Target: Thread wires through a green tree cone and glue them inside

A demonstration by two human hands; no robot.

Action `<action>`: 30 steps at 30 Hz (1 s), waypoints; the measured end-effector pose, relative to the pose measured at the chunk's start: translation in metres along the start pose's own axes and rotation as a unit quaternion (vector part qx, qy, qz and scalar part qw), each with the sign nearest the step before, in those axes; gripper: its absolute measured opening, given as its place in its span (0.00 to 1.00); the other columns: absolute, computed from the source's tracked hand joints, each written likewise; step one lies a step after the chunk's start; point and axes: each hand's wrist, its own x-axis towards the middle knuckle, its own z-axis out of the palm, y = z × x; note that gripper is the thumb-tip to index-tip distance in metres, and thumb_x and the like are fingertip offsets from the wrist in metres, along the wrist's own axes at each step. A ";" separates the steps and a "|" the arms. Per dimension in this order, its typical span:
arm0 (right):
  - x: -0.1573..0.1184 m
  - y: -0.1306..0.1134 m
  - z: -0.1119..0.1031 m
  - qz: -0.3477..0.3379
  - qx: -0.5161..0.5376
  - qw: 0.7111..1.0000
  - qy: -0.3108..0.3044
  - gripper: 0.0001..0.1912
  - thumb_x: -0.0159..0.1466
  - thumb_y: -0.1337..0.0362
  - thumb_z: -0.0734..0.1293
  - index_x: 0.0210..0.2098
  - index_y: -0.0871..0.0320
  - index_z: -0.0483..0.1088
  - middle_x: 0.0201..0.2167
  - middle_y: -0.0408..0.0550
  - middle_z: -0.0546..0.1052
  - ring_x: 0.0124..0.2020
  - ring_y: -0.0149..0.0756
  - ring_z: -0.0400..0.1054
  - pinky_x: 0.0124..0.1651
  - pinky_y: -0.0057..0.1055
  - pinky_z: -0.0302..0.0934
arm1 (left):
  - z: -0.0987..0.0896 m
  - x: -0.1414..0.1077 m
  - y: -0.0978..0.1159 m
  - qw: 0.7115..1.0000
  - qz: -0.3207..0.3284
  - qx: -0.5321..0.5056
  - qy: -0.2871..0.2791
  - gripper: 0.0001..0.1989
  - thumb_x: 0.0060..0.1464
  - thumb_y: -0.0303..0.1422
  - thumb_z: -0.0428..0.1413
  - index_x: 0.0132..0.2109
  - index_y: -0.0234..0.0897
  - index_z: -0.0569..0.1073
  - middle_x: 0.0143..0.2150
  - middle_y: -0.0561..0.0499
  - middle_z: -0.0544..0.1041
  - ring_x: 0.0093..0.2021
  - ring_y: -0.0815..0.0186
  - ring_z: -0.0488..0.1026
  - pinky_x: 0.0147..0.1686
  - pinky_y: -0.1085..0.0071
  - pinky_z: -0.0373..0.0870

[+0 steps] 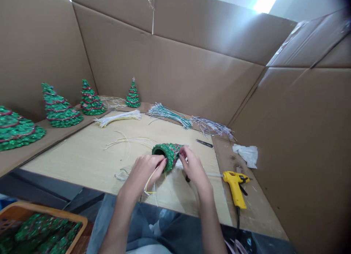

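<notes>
A small green Christmas tree decoration point(172, 151) lies on its side on the board, its round hollow base facing left and toward me. My left hand point(150, 166) is closed at the rim of that opening, with white and yellow wires point(149, 186) trailing below its fingers. At the outer side, near the tip, my right hand point(190, 164) pinches with thumb and forefinger; what lies between them is too small to make out. Several loose pale wires point(131, 140) rest just beyond the tree.
Decorated trees point(61, 109) stand along the left and back. Bundles of white wires point(119, 118), green wires point(170, 115) and purplish wires point(212, 127) lie behind, near black snips point(204, 143). On the right are a yellow glue gun point(235, 188) and white tissue point(246, 154). An orange basket point(82, 221) holds more trees.
</notes>
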 end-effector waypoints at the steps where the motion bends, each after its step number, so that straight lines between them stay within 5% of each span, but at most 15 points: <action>1: 0.002 0.000 -0.003 -0.007 -0.013 1.000 -0.013 0.07 0.68 0.68 0.59 0.41 0.54 0.68 0.36 0.46 0.76 0.37 0.37 0.70 0.41 0.30 0.61 | 0.000 0.000 0.000 1.000 -0.001 -0.003 0.000 0.18 0.67 0.33 0.46 0.30 0.39 0.73 0.28 0.48 0.79 0.29 0.61 0.75 0.29 0.68 0.51; 14: 0.027 -0.007 -0.021 -0.061 -0.128 0.981 -0.136 0.12 0.68 0.72 0.58 0.36 0.54 0.72 0.32 0.45 0.78 0.32 0.34 0.70 0.36 0.26 0.55 | -0.001 0.000 -0.001 1.000 0.007 -0.009 0.006 0.18 0.68 0.33 0.47 0.29 0.39 0.72 0.29 0.48 0.80 0.29 0.60 0.76 0.28 0.67 0.51; 22: 0.033 -0.024 -0.024 -0.045 -0.215 0.966 -0.135 0.13 0.62 0.74 0.60 0.29 0.55 0.72 0.26 0.48 0.78 0.27 0.37 0.71 0.30 0.29 0.49 | -0.003 -0.001 0.000 0.999 0.021 0.035 -0.032 0.20 0.70 0.35 0.45 0.33 0.37 0.76 0.32 0.42 0.82 0.31 0.54 0.79 0.28 0.65 0.51; 27: 0.034 -0.046 -0.018 -0.019 -0.287 0.950 -0.123 0.11 0.62 0.74 0.61 0.34 0.58 0.74 0.32 0.58 0.81 0.33 0.44 0.75 0.31 0.32 0.48 | -0.006 0.001 0.009 0.998 0.028 0.038 -0.044 0.19 0.69 0.33 0.45 0.34 0.36 0.75 0.32 0.43 0.82 0.32 0.55 0.79 0.28 0.66 0.53; 30: 0.034 -0.052 -0.019 0.006 -0.309 0.944 -0.120 0.11 0.66 0.72 0.61 0.38 0.57 0.74 0.35 0.56 0.82 0.37 0.44 0.76 0.32 0.31 0.50 | -0.004 0.001 0.012 0.998 0.030 0.034 -0.044 0.18 0.69 0.32 0.45 0.33 0.36 0.75 0.32 0.45 0.82 0.32 0.57 0.79 0.28 0.67 0.54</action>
